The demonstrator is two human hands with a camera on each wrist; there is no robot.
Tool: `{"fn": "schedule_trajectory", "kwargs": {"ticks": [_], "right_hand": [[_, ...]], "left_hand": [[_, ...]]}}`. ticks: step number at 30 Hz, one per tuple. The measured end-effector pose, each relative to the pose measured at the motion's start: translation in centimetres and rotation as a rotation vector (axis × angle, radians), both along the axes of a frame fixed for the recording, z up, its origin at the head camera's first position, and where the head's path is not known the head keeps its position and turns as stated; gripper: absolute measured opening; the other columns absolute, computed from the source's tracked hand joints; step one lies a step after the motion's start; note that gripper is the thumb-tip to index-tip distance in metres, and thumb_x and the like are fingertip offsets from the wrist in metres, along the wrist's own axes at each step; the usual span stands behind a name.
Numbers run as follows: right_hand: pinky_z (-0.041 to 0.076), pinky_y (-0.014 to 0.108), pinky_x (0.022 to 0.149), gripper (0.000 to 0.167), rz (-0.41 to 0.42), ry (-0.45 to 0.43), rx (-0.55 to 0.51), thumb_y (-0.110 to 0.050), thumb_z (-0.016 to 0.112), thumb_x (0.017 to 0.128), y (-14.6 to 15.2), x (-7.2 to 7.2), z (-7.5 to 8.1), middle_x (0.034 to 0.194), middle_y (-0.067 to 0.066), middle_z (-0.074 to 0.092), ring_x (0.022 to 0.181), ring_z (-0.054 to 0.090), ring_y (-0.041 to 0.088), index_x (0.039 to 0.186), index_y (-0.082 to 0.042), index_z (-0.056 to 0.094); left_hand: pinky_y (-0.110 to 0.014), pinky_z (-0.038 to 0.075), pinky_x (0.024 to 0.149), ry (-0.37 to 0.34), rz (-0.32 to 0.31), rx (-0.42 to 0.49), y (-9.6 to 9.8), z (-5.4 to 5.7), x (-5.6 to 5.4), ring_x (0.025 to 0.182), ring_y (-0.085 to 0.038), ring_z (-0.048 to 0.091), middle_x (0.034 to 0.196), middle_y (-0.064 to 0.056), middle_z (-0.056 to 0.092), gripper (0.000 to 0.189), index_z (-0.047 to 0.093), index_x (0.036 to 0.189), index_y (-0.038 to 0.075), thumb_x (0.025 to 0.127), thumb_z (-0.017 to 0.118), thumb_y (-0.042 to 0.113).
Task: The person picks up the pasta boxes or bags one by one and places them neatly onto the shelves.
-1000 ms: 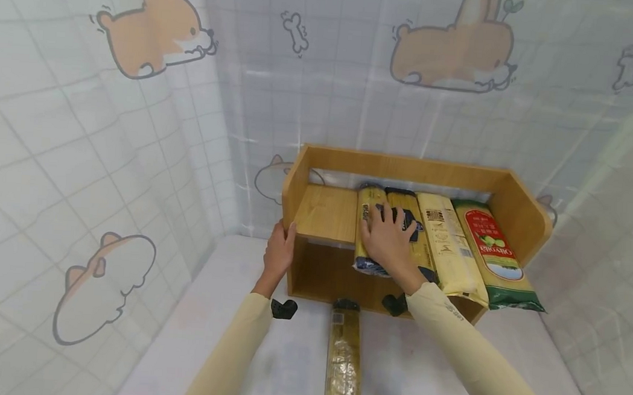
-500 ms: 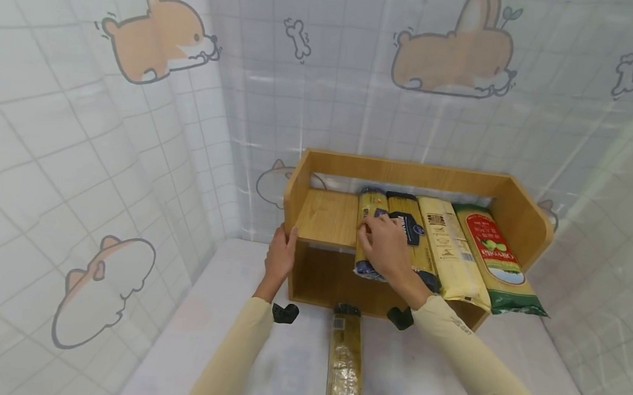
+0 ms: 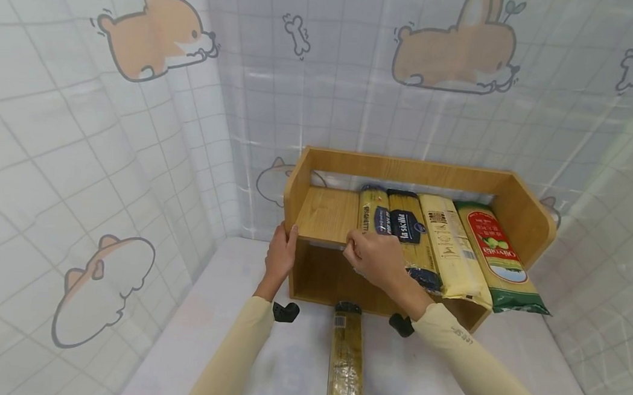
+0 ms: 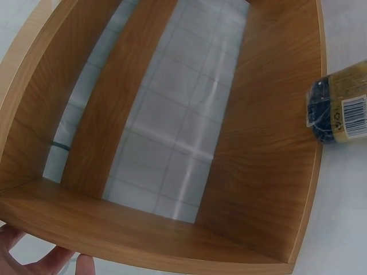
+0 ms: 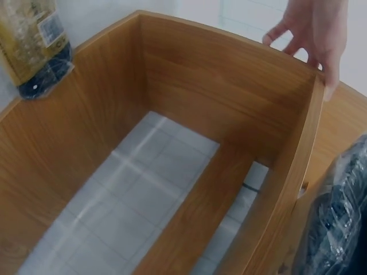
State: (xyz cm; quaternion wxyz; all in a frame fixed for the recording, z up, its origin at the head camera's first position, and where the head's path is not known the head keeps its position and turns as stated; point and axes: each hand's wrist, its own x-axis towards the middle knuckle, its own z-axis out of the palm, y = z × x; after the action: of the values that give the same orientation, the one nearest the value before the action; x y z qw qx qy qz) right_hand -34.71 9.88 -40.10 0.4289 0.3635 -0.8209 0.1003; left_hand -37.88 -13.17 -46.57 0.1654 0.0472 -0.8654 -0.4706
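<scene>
My left hand (image 3: 280, 253) grips the left side panel of a wooden two-tier shelf (image 3: 326, 213), with the thumb on its front edge. The left wrist view shows several of those fingertips (image 4: 85, 266) along the panel. My right hand (image 3: 380, 259) has curled fingers at the front end of the leftmost spaghetti pack (image 3: 372, 213) on the upper tier. That end is hidden by the hand, so whether the fingers pinch it is unclear. Right of it lie a second pasta pack (image 3: 412, 239), a cream-wrapped pack (image 3: 452, 248) and a green-and-red Olivoila pack (image 3: 495, 251).
Another yellow pasta pack (image 3: 347, 362) lies on the white table (image 3: 295, 365) before the shelf. The lower compartment (image 3: 320, 273) has an open back showing tiled-pattern sheeting. Printed sheets (image 3: 323, 89) hang behind and at both sides.
My right hand has slid from the middle of the leftmost spaghetti pack toward its front end, its spread fingers now curled. My left hand stays on the side panel.
</scene>
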Motion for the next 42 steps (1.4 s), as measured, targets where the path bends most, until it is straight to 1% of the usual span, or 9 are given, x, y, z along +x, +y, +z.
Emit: {"fn": "schedule_trajectory", "kwargs": {"ticks": [5,12,16,23,27,33,36,39,42], "right_hand": [[0.012,0.017,0.047,0.006,0.057,0.126,0.039,-0.013,0.062,0.085,-0.1,0.6,-0.4,0.047,-0.006,0.044,0.044,0.024,0.003,0.079,-0.011,0.063],[0.029,0.02,0.04,0.025,0.169,0.272,0.053,-0.014,0.049,0.093,-0.6,1.8,-1.3,0.051,-0.004,0.059,0.042,0.043,0.007,0.074,-0.011,0.065],[0.031,0.02,0.041,0.025,0.252,0.36,0.052,-0.013,0.051,0.092,-0.8,2.5,-2.0,0.052,-0.007,0.056,0.044,0.044,0.006,0.072,-0.013,0.066],[0.038,0.016,0.045,0.022,0.4,0.409,0.095,-0.014,0.054,0.091,-0.5,3.6,-3.5,0.055,-0.009,0.06,0.047,0.049,0.003,0.074,-0.014,0.067],[0.043,0.015,0.048,0.023,0.406,0.331,0.156,-0.017,0.053,0.094,-0.1,4.1,-4.5,0.059,-0.01,0.065,0.047,0.051,0.003,0.077,-0.015,0.069],[0.033,0.013,0.046,0.023,0.387,0.191,0.183,-0.015,0.051,0.095,0.4,4.5,-6.7,0.054,-0.011,0.059,0.044,0.042,0.002,0.08,-0.015,0.068],[0.016,0.011,0.046,0.012,0.259,0.047,0.243,-0.019,0.057,0.093,0.6,4.7,-7.9,0.053,-0.014,0.05,0.044,0.027,-0.002,0.1,-0.016,0.067],[0.004,0.015,0.048,0.039,0.059,-0.156,0.341,-0.033,0.064,0.094,0.7,5.0,-9.0,0.052,-0.016,0.036,0.045,0.014,-0.001,0.13,-0.019,0.057],[0.005,0.018,0.045,0.059,-0.074,-0.368,0.402,-0.045,0.063,0.097,0.8,5.2,-10.2,0.051,-0.015,0.028,0.043,0.012,0.001,0.148,-0.022,0.044]], "left_hand": [[-0.068,0.045,0.105,0.014,0.004,-0.007,0.0,0.0,-0.1,0.134,-0.047,0.055,0.148,-0.024,0.053,0.064,0.04,0.153,-0.001,0.11,0.033,0.046],[-0.067,0.045,0.106,-0.006,-0.003,0.017,0.0,0.1,0.1,0.134,-0.046,0.055,0.148,-0.023,0.053,0.062,0.04,0.154,0.001,0.11,0.034,0.044],[-0.066,0.046,0.104,-0.006,-0.009,0.012,0.1,0.1,0.0,0.132,-0.045,0.057,0.146,-0.022,0.055,0.06,0.041,0.153,0.002,0.111,0.033,0.044],[-0.067,0.047,0.101,0.003,-0.014,0.018,0.1,-0.2,0.0,0.13,-0.044,0.058,0.144,-0.021,0.056,0.059,0.043,0.152,0.004,0.111,0.034,0.045],[-0.066,0.047,0.102,0.01,-0.014,0.017,0.0,-0.1,0.0,0.13,-0.044,0.058,0.145,-0.021,0.056,0.059,0.043,0.152,0.003,0.111,0.034,0.044],[-0.066,0.047,0.101,0.019,-0.02,0.018,0.1,-0.2,0.0,0.129,-0.044,0.058,0.142,-0.022,0.057,0.059,0.044,0.15,0.003,0.111,0.034,0.045],[-0.066,0.048,0.097,0.043,-0.013,0.008,0.1,-0.3,0.0,0.124,-0.045,0.061,0.137,-0.022,0.059,0.058,0.047,0.147,0.002,0.11,0.034,0.045],[-0.066,0.049,0.096,0.057,-0.014,0.003,0.1,-0.1,0.1,0.122,-0.045,0.061,0.134,-0.023,0.059,0.058,0.047,0.145,0.0,0.111,0.033,0.045],[-0.066,0.048,0.098,0.043,-0.02,0.006,0.1,0.1,0.2,0.124,-0.045,0.06,0.136,-0.023,0.059,0.058,0.047,0.146,0.001,0.111,0.034,0.044]]}}
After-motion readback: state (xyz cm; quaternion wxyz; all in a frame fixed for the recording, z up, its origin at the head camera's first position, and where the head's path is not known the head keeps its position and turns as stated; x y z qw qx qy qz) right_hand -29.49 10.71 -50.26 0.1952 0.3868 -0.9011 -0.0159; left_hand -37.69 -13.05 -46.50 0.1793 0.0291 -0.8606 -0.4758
